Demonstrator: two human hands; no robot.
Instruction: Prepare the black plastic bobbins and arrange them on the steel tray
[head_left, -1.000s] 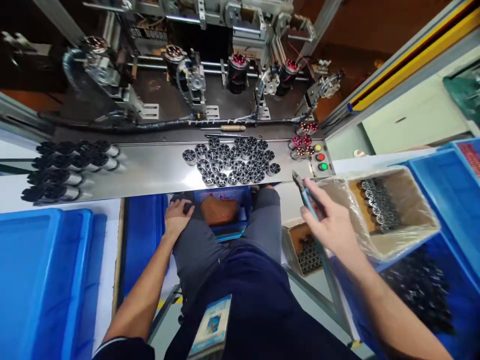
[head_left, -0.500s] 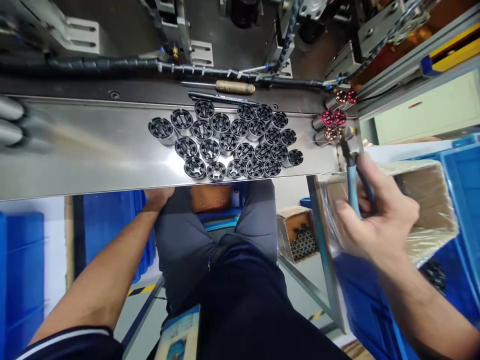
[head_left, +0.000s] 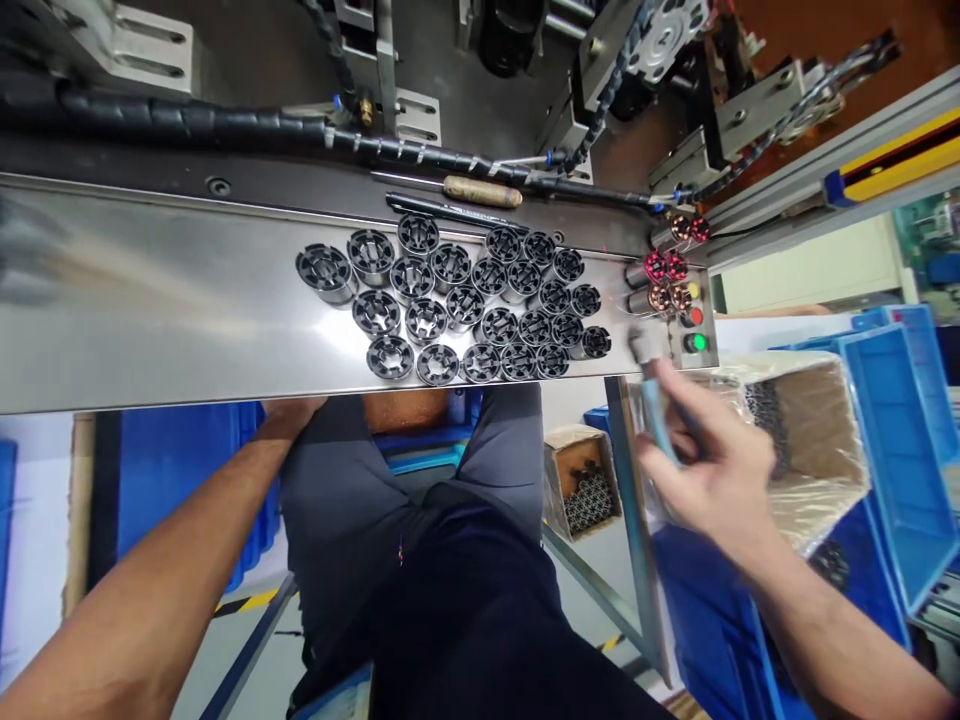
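My right hand [head_left: 716,455] is closed around blue-handled cutting pliers [head_left: 655,412], blurred by motion. Their jaws point up at the front edge of the metal shelf [head_left: 187,330]. Just beyond the jaws stand wound coils [head_left: 658,298] with copper and red wire, on silvery bodies. To the left, several metal cylinders with black slotted ends [head_left: 465,305] are grouped in uneven rows. My left hand [head_left: 294,412] is low beneath the shelf's front edge, near my thigh; the shelf hides its fingers.
Behind the cylinders lie a wooden-handled tool [head_left: 481,191] and a black pen [head_left: 450,210]. A green button [head_left: 697,342] glows at the shelf's right end. An open plastic-lined carton [head_left: 825,420] and blue bins [head_left: 892,440] are at right; another carton [head_left: 555,480] sits below.
My right hand and the pliers have moved left and down, away from the coils, uncovering the buttons. The camera view has shifted, and the cylinders at the far left have left the picture.
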